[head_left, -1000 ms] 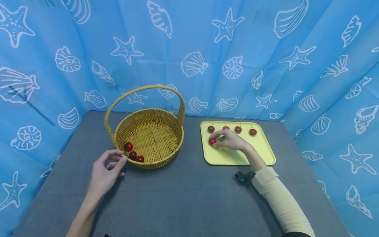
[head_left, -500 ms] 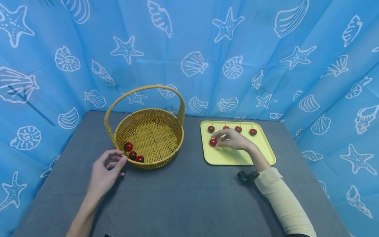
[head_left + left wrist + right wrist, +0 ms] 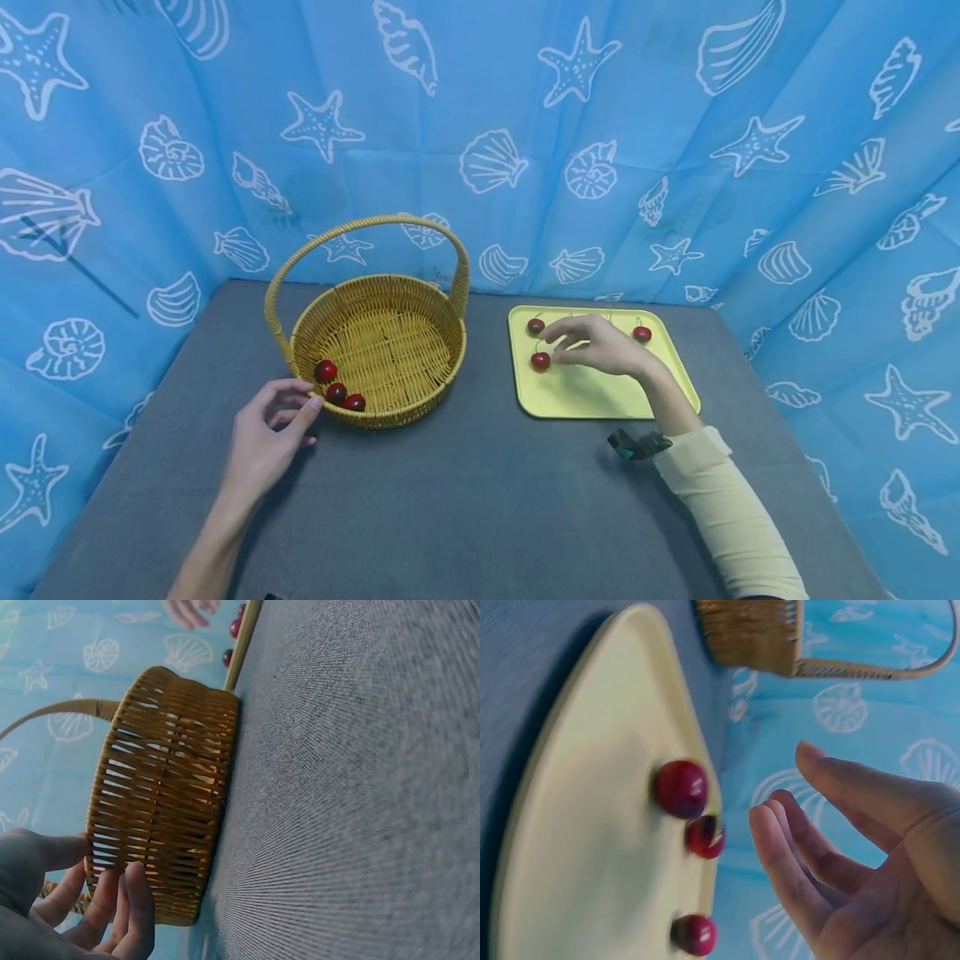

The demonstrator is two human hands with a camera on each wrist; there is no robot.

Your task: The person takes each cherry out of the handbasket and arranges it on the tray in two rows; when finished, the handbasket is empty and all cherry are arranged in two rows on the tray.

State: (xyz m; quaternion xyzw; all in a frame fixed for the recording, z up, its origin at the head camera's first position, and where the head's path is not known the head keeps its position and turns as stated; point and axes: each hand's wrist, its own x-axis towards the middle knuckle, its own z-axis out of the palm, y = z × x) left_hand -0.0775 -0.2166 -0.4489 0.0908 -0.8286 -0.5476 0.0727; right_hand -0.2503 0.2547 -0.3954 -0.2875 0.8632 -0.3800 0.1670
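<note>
My left hand holds the near-left rim of a round yellow wicker basket with a tall handle. In the left wrist view its thumb is at the rim and its fingers lie against the woven outer wall. Several dark red cherries lie inside the basket near that rim. My right hand hovers over a pale yellow tray, fingers apart and nothing between them. Just left of its fingertips a cherry sits on the tray. More cherries stand along the tray's far side, some hidden behind the hand.
A grey cloth covers the table, with a strip of it between basket and tray. A blue curtain printed with shells and starfish rises behind and at both sides. A dark device is strapped at my right wrist.
My right hand has let go of the cherry, which stays on the tray, and has drawn up and to the right. My left hand and the basket have not moved.
</note>
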